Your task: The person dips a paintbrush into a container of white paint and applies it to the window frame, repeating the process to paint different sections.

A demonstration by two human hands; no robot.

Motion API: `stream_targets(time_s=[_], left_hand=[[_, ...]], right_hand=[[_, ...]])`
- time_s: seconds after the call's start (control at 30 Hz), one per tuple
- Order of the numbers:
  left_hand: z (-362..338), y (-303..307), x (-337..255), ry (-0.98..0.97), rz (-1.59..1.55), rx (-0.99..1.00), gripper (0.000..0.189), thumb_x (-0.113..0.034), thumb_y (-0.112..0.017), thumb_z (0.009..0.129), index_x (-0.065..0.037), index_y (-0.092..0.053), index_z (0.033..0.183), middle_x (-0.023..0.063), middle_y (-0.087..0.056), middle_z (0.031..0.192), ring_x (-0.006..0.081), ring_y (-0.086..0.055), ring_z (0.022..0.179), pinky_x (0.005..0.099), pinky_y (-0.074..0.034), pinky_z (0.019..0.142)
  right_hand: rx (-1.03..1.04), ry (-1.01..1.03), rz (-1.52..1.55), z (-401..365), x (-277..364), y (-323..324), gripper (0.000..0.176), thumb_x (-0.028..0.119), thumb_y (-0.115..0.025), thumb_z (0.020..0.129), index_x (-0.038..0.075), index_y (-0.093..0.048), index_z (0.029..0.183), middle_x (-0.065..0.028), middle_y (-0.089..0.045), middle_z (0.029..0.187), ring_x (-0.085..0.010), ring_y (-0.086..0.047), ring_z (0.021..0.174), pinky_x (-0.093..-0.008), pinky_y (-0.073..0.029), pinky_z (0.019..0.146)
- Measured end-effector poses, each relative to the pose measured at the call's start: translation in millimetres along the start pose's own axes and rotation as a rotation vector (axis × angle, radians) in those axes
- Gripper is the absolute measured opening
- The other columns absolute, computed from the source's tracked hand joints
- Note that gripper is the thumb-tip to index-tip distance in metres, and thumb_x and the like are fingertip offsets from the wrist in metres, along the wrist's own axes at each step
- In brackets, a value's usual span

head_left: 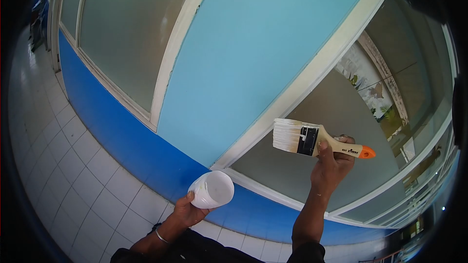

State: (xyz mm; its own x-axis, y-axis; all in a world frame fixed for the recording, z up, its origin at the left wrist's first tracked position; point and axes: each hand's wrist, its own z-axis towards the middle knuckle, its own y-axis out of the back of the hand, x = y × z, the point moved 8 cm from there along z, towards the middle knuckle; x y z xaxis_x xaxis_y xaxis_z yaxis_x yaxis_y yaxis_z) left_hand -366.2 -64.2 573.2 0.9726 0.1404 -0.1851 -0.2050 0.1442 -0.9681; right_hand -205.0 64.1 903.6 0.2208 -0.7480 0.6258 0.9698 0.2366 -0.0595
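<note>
My right hand (334, 160) is closed round the wooden handle of a wide paintbrush (308, 138). Its bristles point left and are coated white; the handle tip is orange. Lower and to the left, my left hand (189, 209) grips a white plastic cup (200, 187) from below, its opening turned toward me, with white paint visible inside. The brush is apart from the cup, in front of a window with a white frame (302, 80). Between two windows stands a light blue panel (243, 53).
A darker blue band (122, 107) runs along the wall's bottom. White floor tiles (87, 185) lie at the left and below. Frosted window panes (131, 29) flank the light blue panel. Objects stand at the far left end of the floor.
</note>
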Motion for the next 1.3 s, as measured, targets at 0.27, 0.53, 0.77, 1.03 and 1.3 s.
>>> stream_targets(time_s=[0.27, 0.53, 0.77, 1.03, 1.3], left_hand=[[-28, 26, -9, -0.061, 0.019, -0.06, 0.096, -0.056, -0.08, 0.08, -0.011, -0.035, 0.152, 0.018, -0.049, 0.145, 0.0376, -0.052, 0.134, 0.0531, -0.047, 0.111], [-32, 30, -18, -0.068, -0.043, -0.035, 0.095, -0.049, -0.083, 0.079, -0.008, -0.037, 0.151, 0.0152, -0.05, 0.146, 0.0329, -0.051, 0.135, 0.0501, -0.042, 0.114], [-35, 39, -26, -0.11, 0.0, -0.046, 0.093, -0.055, -0.08, 0.08, -0.01, -0.038, 0.151, 0.0171, -0.051, 0.143, 0.0346, -0.055, 0.13, 0.0499, -0.049, 0.107], [-40, 40, -29, -0.091, 0.001, -0.054, 0.092, -0.054, -0.079, 0.081, -0.011, -0.038, 0.15, 0.0168, -0.051, 0.143, 0.0351, -0.055, 0.13, 0.0499, -0.048, 0.109], [-47, 45, -29, -0.104, 0.002, -0.069, 0.091, -0.054, -0.079, 0.08, -0.012, -0.04, 0.15, 0.0165, -0.051, 0.143, 0.0342, -0.055, 0.131, 0.0497, -0.048, 0.11]], right_hand=[[0.303, 0.083, -0.343, 2, 4, -57, 0.032, -0.008, -0.079, 0.083, -0.001, -0.058, 0.106, -0.0156, -0.068, 0.1, -0.0213, -0.071, 0.097, -0.0308, -0.059, 0.083], [0.306, 0.34, -0.484, 12, 24, -67, 0.033, -0.009, -0.077, 0.085, -0.002, -0.056, 0.109, -0.0172, -0.067, 0.106, -0.0224, -0.07, 0.102, -0.0328, -0.059, 0.088], [0.211, 0.325, -0.381, -11, 48, -50, 0.038, -0.012, -0.077, 0.082, 0.0, -0.055, 0.111, -0.0166, -0.066, 0.108, -0.0243, -0.069, 0.107, -0.0371, -0.059, 0.093], [0.428, 0.392, -0.513, -23, 4, -74, 0.028, -0.01, -0.074, 0.087, 0.002, -0.058, 0.107, -0.018, -0.073, 0.099, -0.0271, -0.074, 0.099, -0.0372, -0.063, 0.084], [0.273, 0.615, -0.451, -16, 41, -65, 0.032, -0.012, -0.075, 0.084, 0.002, -0.06, 0.108, -0.0191, -0.071, 0.104, -0.0283, -0.074, 0.097, -0.0377, -0.063, 0.084]])
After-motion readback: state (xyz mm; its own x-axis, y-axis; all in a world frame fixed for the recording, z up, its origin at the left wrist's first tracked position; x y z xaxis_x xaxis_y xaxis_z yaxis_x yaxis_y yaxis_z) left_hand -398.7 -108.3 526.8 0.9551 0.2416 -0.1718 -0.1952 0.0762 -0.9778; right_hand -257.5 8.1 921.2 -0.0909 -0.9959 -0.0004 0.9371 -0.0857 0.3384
